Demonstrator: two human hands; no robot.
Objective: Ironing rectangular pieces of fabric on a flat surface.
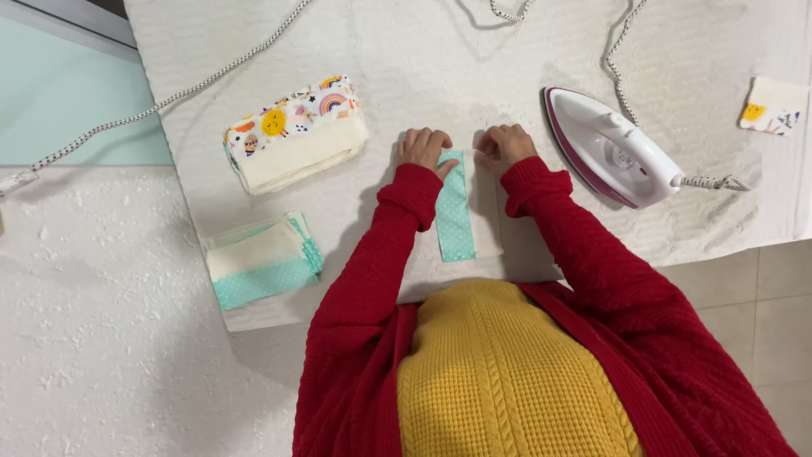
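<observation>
A narrow teal dotted fabric strip [455,216] lies on a cream fabric piece [489,222] in front of me on the white padded mat [440,68]. My left hand [423,148] presses down at the strip's far left corner, fingers curled. My right hand [504,145] pinches the far edge of the cream fabric just right of the strip. Both arms wear red knitted sleeves.
A white and magenta iron [611,151] rests on the mat to the right, its braided cord [622,46] running back. A folded stack with colourful print [296,135] and a cream-and-teal stack [262,262] lie left. A small printed piece [768,106] sits far right.
</observation>
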